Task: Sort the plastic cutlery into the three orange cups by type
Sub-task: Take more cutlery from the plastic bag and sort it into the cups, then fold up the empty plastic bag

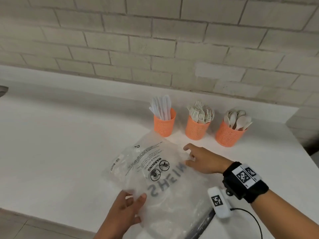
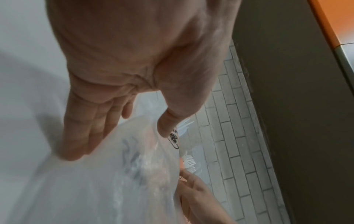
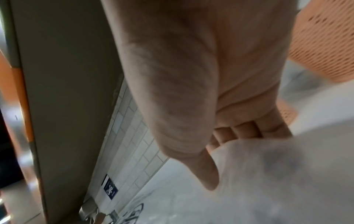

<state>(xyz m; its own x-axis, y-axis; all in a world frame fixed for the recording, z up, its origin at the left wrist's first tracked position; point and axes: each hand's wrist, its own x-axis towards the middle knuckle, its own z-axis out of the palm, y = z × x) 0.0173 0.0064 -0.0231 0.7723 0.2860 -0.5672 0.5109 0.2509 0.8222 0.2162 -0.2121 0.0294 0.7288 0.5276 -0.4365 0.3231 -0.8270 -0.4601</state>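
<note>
From the head view, three orange cups stand in a row near the far edge of the white table (image 1: 69,152), by the brick wall: the left cup (image 1: 164,124) holds knives (image 1: 162,107), the middle cup (image 1: 196,128) holds forks (image 1: 202,112), the right cup (image 1: 229,135) holds spoons (image 1: 237,119). All lie beyond the hands. A clear plastic bag (image 1: 155,169) with warning print lies on the table in front of the cups. The left hand (image 1: 126,209) pinches the bag's near edge, thumb on top. The right hand (image 1: 202,159), wearing a black wristband (image 1: 245,181), grips the bag's far right edge with curled fingers.

In the left wrist view, the left hand (image 2: 118,78) has its thumb pressed on the bag (image 2: 105,181), fingers below it.

In the right wrist view, the right hand (image 3: 201,91) curls its fingers round the bag's film (image 3: 277,174); an orange cup (image 3: 325,45) shows close behind.
</note>
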